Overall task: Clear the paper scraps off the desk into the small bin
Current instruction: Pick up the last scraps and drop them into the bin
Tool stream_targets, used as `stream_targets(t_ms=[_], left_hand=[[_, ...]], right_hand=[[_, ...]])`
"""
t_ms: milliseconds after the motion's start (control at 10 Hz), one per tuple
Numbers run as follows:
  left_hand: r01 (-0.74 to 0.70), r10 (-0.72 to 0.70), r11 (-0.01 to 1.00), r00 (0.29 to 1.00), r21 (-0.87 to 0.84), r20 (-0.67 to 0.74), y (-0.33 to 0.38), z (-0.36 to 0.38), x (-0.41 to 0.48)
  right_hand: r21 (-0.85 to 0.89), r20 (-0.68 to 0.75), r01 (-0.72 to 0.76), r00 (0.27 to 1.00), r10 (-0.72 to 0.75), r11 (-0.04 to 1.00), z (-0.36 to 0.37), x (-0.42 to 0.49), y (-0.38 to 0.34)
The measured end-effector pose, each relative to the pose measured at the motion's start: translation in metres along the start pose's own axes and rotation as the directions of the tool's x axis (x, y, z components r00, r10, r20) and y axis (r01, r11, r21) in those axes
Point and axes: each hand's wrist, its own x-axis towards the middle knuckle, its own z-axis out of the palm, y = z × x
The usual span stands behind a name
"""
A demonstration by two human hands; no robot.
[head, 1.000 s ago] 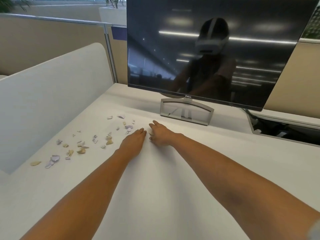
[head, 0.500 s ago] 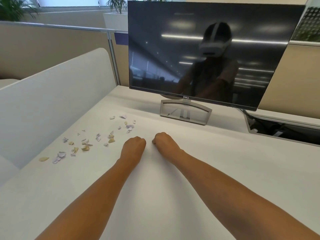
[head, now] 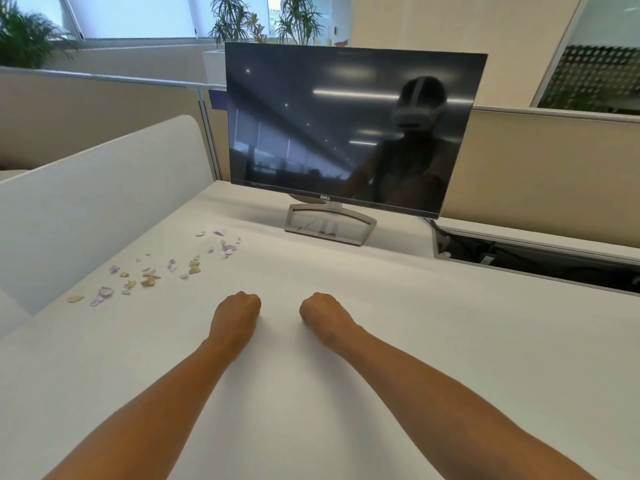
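left hand (head: 235, 317) bare | right hand (head: 323, 317) bare | both forearms bare to frame edge

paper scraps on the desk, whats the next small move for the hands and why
Probably open the left hand and reach left to the nearest paper scraps. Both it and the right hand are curled in fists over bare desk, with nothing visible in them, while the scraps lie scattered to the left beside the white divider. No bin is in view.
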Motion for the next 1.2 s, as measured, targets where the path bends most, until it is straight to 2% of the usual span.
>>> stream_targets(t_ms=[200, 500, 600, 800, 900, 1000, 1100, 1200], left_hand=[[-0.014, 0.017, 1.000, 0.995, -0.028, 0.101, 0.067, -0.004, -0.018], [-0.066, 0.075, 0.992, 0.993, -0.103, 0.090, 0.209, -0.017, -0.031], [-0.116, 0.128, 0.985, 0.987, -0.126, 0.092, 0.260, -0.017, -0.033], [-0.212, 0.233, 0.955, 0.969, -0.209, 0.079, 0.364, -0.017, -0.034], [-0.232, 0.261, 0.936, 0.962, -0.265, 0.080, 0.420, -0.023, -0.019], [-0.232, 0.268, 0.903, 0.962, -0.361, 0.053, 0.469, -0.042, -0.007], [-0.253, 0.294, 0.864, 0.955, -0.436, 0.030, 0.514, -0.056, 0.005], [-0.266, 0.304, 0.832, 0.953, -0.486, -0.001, 0.550, -0.066, 0.012]], right_hand=[[0.017, -0.016, -0.102, 0.995, 0.102, 0.995, -0.003, -0.070, 0.051], [0.027, 0.079, -0.290, 0.955, 0.287, 0.957, -0.027, -0.199, 0.147], [0.142, 0.062, -0.444, 0.896, 0.440, 0.885, -0.034, -0.236, 0.189], [0.307, 0.060, -0.620, 0.770, 0.635, 0.722, -0.064, -0.301, 0.266], [0.243, 0.089, -0.734, 0.668, 0.739, 0.634, -0.084, -0.324, 0.307], [0.269, -0.157, -0.659, 0.690, 0.707, 0.703, -0.099, -0.358, 0.339], [0.252, -0.246, -0.644, 0.679, 0.691, 0.723, -0.109, -0.388, 0.374], [0.377, -0.270, -0.655, 0.599, 0.754, 0.655, -0.121, -0.396, 0.398]])
